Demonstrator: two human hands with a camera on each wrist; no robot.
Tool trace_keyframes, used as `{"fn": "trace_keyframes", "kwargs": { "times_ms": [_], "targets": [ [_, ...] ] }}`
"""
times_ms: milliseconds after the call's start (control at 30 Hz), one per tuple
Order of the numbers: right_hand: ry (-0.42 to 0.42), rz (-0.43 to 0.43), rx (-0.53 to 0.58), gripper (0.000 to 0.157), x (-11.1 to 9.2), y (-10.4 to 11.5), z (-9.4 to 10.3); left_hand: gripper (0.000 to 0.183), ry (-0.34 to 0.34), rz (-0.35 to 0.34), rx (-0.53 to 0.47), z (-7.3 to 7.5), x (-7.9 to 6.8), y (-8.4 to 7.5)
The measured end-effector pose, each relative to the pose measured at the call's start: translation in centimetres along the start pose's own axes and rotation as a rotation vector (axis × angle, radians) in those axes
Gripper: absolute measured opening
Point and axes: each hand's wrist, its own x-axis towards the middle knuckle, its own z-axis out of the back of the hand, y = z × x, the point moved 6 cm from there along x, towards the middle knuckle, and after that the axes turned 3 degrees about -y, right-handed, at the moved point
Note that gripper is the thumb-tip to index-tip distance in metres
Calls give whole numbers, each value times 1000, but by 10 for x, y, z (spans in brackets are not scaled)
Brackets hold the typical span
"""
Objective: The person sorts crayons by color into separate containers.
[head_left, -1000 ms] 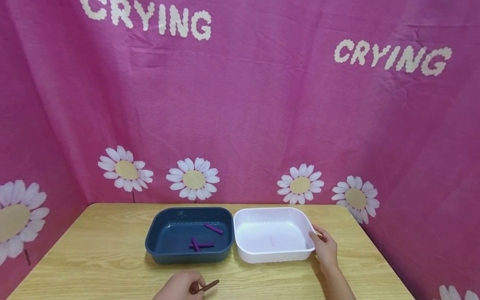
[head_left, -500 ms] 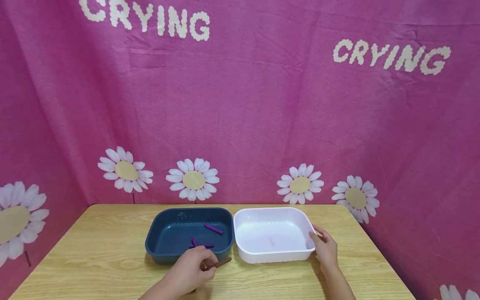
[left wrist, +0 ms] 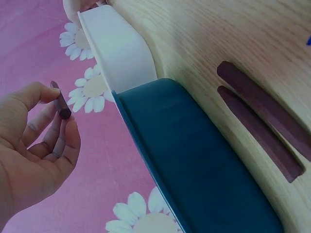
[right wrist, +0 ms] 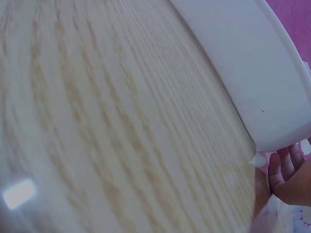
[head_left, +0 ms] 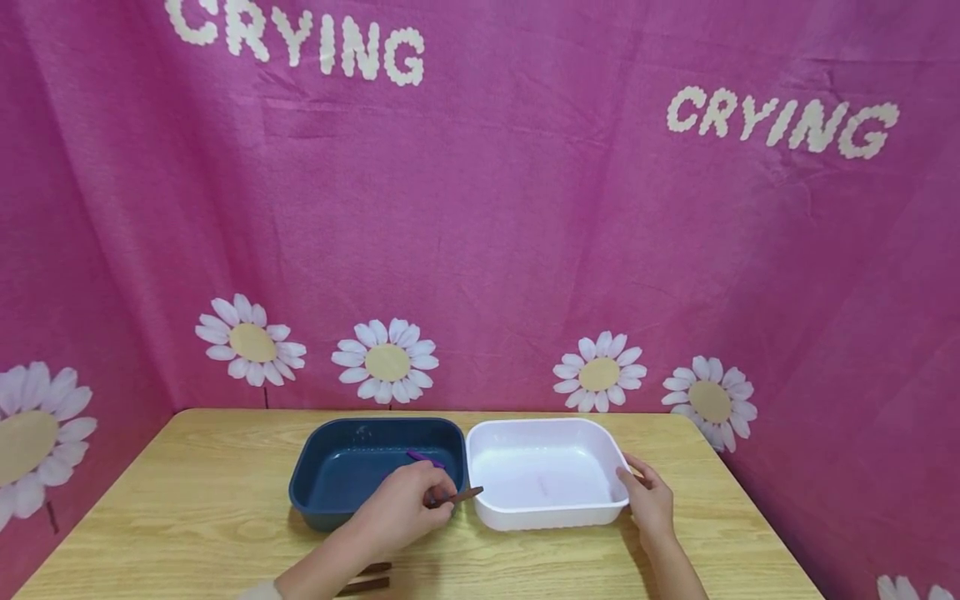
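My left hand (head_left: 411, 498) is over the front right part of the dark blue bin (head_left: 300, 492). Thumb and fingertips pinch a brown crayon (left wrist: 61, 103), whose tip points towards the white bin (head_left: 551, 518). Just outside the white bin's right side, my right hand (head_left: 651, 504) grips its rim, with fingers curled at the corner in the right wrist view. A purple crayon (head_left: 422, 457) shows inside the blue bin; the left hand hides the bin's front right area. Two more brown crayons (left wrist: 262, 133) lie on the table before the blue bin.
The two bins stand side by side on a wooden table (head_left: 187, 500). Behind and beside it hangs a pink cloth (head_left: 487, 250) with daisies and lettering. A bit of a blue object (left wrist: 309, 41) shows at the left wrist view's right edge.
My left hand has moved forward and right with the brown crayon, from the table's front up over the blue bin. Two brown crayons on the table have come into sight. The right hand has stayed put.
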Motion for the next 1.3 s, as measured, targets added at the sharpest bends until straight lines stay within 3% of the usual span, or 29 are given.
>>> {"fn": "trace_keyframes", "kwargs": {
  "times_ms": [767, 1300],
  "targets": [
    [14, -6, 11, 44, 1, -2, -4, 4, -14, -31, 33, -12, 30, 0],
    [20, -9, 34, 45, -1, 1, -2, 6, 18, -70, 1, -45, 66, -5]
  ]
}}
